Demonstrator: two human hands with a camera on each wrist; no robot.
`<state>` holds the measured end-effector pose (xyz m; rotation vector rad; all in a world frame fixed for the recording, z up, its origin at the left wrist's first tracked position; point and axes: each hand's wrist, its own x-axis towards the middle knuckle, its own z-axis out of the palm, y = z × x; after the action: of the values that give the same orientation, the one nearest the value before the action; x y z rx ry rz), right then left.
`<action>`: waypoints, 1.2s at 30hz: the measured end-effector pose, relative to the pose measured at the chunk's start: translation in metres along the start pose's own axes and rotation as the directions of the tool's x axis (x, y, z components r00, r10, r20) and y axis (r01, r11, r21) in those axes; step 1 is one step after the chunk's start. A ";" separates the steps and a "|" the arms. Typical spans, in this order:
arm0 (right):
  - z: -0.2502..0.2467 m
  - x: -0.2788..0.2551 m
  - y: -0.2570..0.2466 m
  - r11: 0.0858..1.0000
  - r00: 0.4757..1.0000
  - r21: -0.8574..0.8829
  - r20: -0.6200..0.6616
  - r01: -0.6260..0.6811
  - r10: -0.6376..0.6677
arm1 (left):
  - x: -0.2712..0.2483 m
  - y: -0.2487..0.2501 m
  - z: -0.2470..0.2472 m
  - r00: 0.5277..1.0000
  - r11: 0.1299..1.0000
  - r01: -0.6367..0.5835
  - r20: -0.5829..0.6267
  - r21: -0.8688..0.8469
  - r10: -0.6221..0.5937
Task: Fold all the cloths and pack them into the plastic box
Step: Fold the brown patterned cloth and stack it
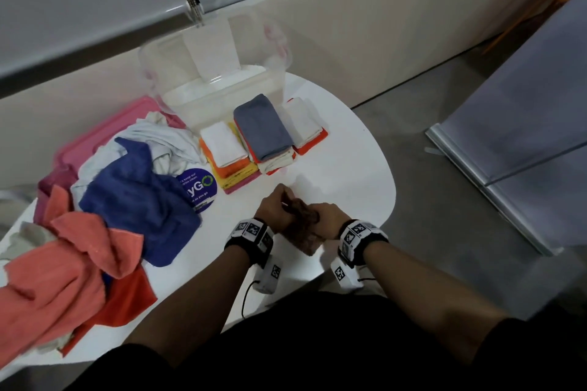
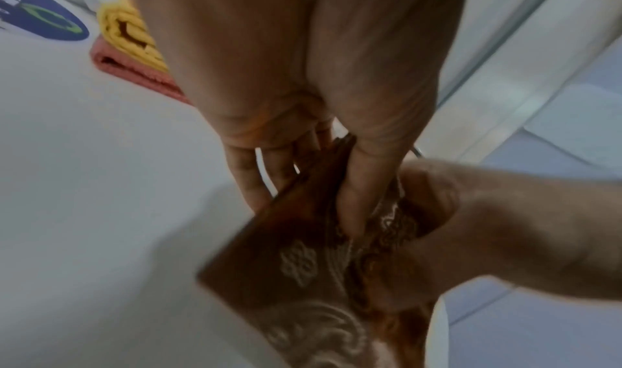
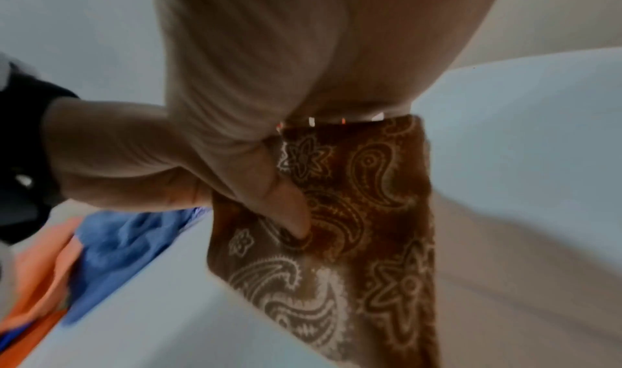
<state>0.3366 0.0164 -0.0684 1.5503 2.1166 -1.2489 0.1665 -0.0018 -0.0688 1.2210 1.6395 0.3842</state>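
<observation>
A brown paisley cloth (image 1: 303, 225) hangs folded between both hands just above the white table's near edge. My left hand (image 1: 275, 205) pinches its upper edge between thumb and fingers (image 2: 350, 203). My right hand (image 1: 327, 219) grips the same cloth (image 3: 363, 193), thumb pressed on its face. The clear plastic box (image 1: 222, 98) stands open at the table's far side. Three stacks of folded cloths (image 1: 263, 136) sit in front of it. A heap of unfolded cloths, blue (image 1: 136, 200) and coral (image 1: 63, 267) among them, lies at the left.
The round white table (image 1: 349, 174) ends close to my body and drops to grey floor at the right. A pink lid (image 1: 104, 136) lies under the heap. A round blue sticker (image 1: 200, 189) is on the table. A metal cabinet (image 1: 524, 136) stands at the right.
</observation>
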 end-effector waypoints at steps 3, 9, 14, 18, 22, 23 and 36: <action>-0.017 0.009 0.015 0.972 0.997 0.224 -0.014 -0.072 0.077 | 0.009 0.000 -0.003 0.990 0.993 0.022 -0.136 -0.118 -0.038; -0.072 0.042 0.052 0.804 0.953 0.594 -0.226 -0.028 0.200 | 0.018 0.026 0.007 0.950 0.994 -0.013 -0.308 0.109 0.046; -0.152 0.079 0.033 0.613 0.938 0.783 -0.281 0.102 0.203 | 0.047 0.070 -0.020 0.605 0.893 -0.149 -0.675 0.424 0.421; -0.190 0.119 0.002 0.594 0.955 0.801 -0.224 0.068 0.192 | 0.081 0.083 -0.044 0.792 0.911 0.108 -0.589 0.397 0.162; -0.190 0.154 -0.013 0.770 0.991 0.638 -0.102 -0.002 0.088 | 0.102 0.069 -0.041 0.864 0.851 0.222 -0.500 0.475 0.054; -0.187 0.162 -0.013 0.806 0.996 0.592 -0.061 -0.018 0.068 | 0.104 0.067 -0.039 0.863 0.849 0.234 -0.503 0.474 0.043; -0.181 0.188 -0.011 0.980 0.960 0.157 -0.270 0.124 -0.078 | 0.108 0.066 -0.037 0.872 0.845 0.282 -0.489 0.454 -0.028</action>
<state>0.3008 0.2748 -0.0697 1.7884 2.3297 -1.3593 0.1727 0.1300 -0.0614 1.4371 2.3588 0.1308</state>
